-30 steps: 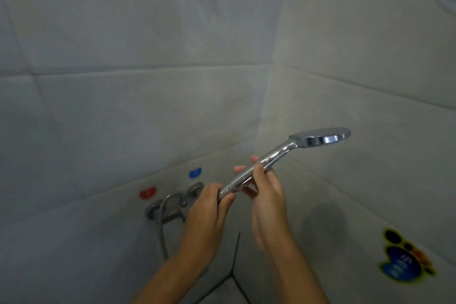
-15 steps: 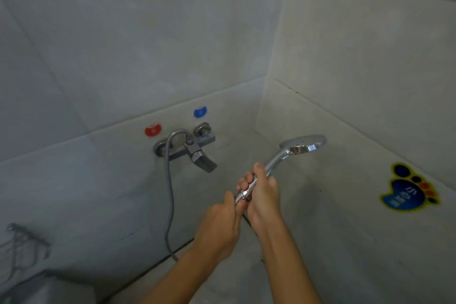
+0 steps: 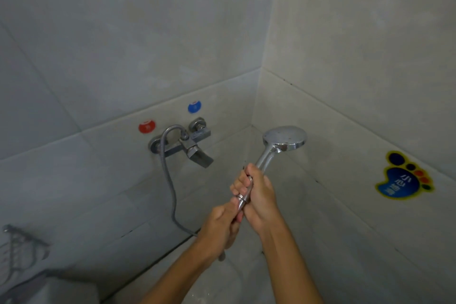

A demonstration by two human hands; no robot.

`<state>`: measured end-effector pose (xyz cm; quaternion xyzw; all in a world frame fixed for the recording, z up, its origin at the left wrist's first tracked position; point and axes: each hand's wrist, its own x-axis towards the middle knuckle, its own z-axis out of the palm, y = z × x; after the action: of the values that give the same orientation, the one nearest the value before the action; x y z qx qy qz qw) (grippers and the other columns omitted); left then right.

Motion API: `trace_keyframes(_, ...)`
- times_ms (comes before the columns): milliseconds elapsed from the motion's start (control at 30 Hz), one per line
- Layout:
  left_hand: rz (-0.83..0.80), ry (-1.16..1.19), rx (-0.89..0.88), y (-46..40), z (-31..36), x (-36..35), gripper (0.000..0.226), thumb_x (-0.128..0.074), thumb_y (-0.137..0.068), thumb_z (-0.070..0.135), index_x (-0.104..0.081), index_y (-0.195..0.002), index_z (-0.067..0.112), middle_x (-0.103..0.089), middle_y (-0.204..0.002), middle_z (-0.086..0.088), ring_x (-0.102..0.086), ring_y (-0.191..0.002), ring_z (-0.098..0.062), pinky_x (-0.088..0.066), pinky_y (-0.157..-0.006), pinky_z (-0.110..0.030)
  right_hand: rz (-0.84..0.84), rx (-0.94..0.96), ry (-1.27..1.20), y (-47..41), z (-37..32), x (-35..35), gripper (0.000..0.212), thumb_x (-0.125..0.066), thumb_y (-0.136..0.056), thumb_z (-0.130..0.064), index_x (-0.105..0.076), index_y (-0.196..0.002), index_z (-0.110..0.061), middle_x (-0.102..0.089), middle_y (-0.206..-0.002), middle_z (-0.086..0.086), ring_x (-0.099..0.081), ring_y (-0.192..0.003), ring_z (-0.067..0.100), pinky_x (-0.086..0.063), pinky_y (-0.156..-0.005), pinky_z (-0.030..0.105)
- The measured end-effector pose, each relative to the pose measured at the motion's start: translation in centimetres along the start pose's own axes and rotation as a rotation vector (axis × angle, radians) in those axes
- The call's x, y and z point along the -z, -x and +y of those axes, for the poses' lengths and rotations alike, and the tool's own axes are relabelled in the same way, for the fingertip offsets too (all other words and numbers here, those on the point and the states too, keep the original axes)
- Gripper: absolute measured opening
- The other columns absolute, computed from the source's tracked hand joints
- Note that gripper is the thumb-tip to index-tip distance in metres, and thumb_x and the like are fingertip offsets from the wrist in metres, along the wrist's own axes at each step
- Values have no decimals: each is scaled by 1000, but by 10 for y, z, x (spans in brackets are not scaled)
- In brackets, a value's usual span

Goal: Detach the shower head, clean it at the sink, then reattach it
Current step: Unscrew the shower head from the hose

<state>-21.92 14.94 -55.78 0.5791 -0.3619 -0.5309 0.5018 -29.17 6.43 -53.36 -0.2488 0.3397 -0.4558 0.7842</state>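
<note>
A chrome shower head (image 3: 283,137) points up and to the right, its round face tilted toward the corner of the tiled walls. My right hand (image 3: 259,192) is wrapped around its handle. Just below, my left hand (image 3: 220,226) grips the lower end of the handle where the metal hose nut (image 3: 241,201) joins it. The grey hose (image 3: 170,185) loops from the wall mixer down and across to my left hand, which hides its end.
A chrome wall mixer tap (image 3: 187,144) sits on the left wall under a red dot (image 3: 146,126) and a blue dot (image 3: 194,107). A blue footprint sticker (image 3: 402,176) marks the right wall. A wire rack (image 3: 17,252) hangs at the lower left.
The view has tilted down and the mixer tap has come into sight. The shower head has swung more upright, and both hands have closed tighter together around the handle and hose joint.
</note>
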Motion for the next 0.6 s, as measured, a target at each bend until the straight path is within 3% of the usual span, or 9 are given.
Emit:
trace_keyframes(100, -32, -183, -87, 0, -1, 7, 43, -43, -91, 56, -53, -79, 15, -41, -53, 12, -34, -46, -7, -28, -47, -29, 34, 13, 56, -2, 4, 5, 36, -51, -101, -21, -41, -66, -16, -35, -54, -1, -37, -44, 11, -36, -49, 27)
trace_keyframes(233, 24, -410, -245, 0, -12, 11, 31, -67, -87, 38, -47, -99, 18, -58, -76, 9, -51, -63, -7, -43, -60, -22, 79, -27, 8, -1, 11, 11, 33, -53, -100, -22, -42, -70, -14, -37, -56, 1, -39, -46, 13, -41, -48, 29)
trace_keyframes(333, 185, -540, -313, 0, -21, 10, 19, -65, -89, 34, -54, -97, 20, -64, -81, 9, -60, -71, -5, -42, -61, -14, 90, -41, -22, 0, 15, 14, 33, -52, -101, -21, -43, -70, -14, -39, -56, 1, -40, -47, 12, -41, -51, 29)
trace_keyframes(433, 232, -585, -299, 1, -27, 7, 16, -55, -94, 37, -56, -95, 21, -62, -75, 10, -58, -67, -3, -38, -58, -14, 95, -27, -25, -1, 18, 17, 32, -51, -101, -19, -42, -71, -13, -39, -57, 1, -40, -48, 13, -41, -53, 29)
trace_keyframes(533, 254, -555, -214, 1, -30, -1, 30, -41, -100, 37, -53, -77, 21, -56, -62, 7, -52, -55, -3, -35, -55, -17, 100, -8, -1, -1, 21, 18, 34, -50, -101, -19, -41, -69, -15, -39, -56, 1, -40, -47, 12, -39, -52, 29)
trace_keyframes(600, 267, -399, -144, -1, -29, -3, 45, -33, -102, 35, -53, -68, 14, -52, -55, 6, -47, -49, -5, -36, -54, -22, 98, -10, 32, 2, 22, 18, 36, -51, -101, -21, -42, -67, -16, -39, -55, 0, -41, -46, 12, -39, -51, 28)
